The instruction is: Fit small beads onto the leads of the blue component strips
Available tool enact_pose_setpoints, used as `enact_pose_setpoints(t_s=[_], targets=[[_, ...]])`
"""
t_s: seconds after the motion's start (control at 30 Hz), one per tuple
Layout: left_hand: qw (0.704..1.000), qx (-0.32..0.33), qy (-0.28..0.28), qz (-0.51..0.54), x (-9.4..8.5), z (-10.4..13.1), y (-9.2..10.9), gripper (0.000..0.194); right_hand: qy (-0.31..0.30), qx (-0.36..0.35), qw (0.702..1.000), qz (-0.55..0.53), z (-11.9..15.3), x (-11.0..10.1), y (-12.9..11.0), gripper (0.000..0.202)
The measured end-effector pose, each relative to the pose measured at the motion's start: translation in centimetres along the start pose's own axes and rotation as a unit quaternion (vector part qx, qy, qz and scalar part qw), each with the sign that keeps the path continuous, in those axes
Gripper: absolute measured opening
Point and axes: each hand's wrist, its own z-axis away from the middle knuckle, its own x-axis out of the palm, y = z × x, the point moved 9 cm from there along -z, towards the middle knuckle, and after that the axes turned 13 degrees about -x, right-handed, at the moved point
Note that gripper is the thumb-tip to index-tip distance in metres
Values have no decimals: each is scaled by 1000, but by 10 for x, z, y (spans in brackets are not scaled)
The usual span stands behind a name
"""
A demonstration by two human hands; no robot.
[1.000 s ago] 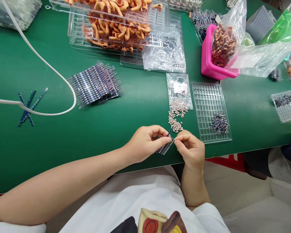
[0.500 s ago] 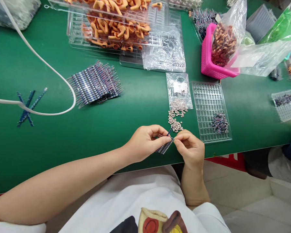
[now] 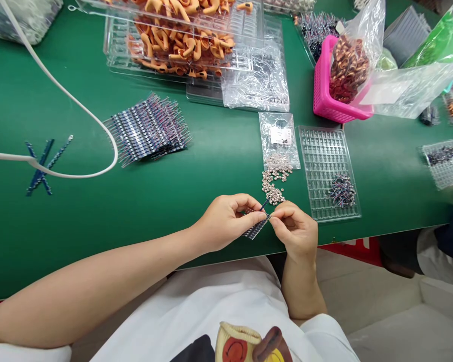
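My left hand (image 3: pixel 232 221) is closed on a small circuit board panel (image 3: pixel 255 230) with rows of dark parts, its thumb pressed along the top edge. At the panel's right corner my right hand (image 3: pixel 295 226) pinches with thumb and forefinger; what sits between those fingertips is too small to make out. Just beyond the fingers lies a loose pile of small round metallic pieces (image 3: pixel 274 193), spilling from a clear labelled bag (image 3: pixel 279 138). To the right, a clear compartment tray (image 3: pixel 320 166) carries a heap of small wired boards (image 3: pixel 342 191).
A stack of wired board panels (image 3: pixel 151 130) lies left on the green table (image 3: pixel 136 211), near a white cable (image 3: pixel 79 108) and crossed blue strips (image 3: pixel 45 168). Clear trays of orange earbud shells (image 3: pixel 184 48) stand behind. A pink basket (image 3: pixel 320 95) holds bagged copper-coloured parts.
Both hands stay almost still on the panel. The right hand's fingertips have shifted very slightly left.
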Motion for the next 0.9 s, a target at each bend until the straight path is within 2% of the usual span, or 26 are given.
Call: enact_pose_setpoints(t_s=[0.23, 0.43, 0.6, 0.9], targets=[[1000, -5, 2, -5, 0, 1, 1, 18, -17, 13, 1000, -3, 0, 1, 1, 11], [999, -41, -30, 16, 4, 0, -6, 21, -32, 26, 998, -49, -1, 3, 3, 10], [997, -59, -42, 37, 6, 0, -7, 21, -29, 29, 998, -44, 0, 2, 6, 12], [997, -56, -49, 26, 6, 0, -8, 20, -38, 30, 997, -54, 0, 3, 5, 12]])
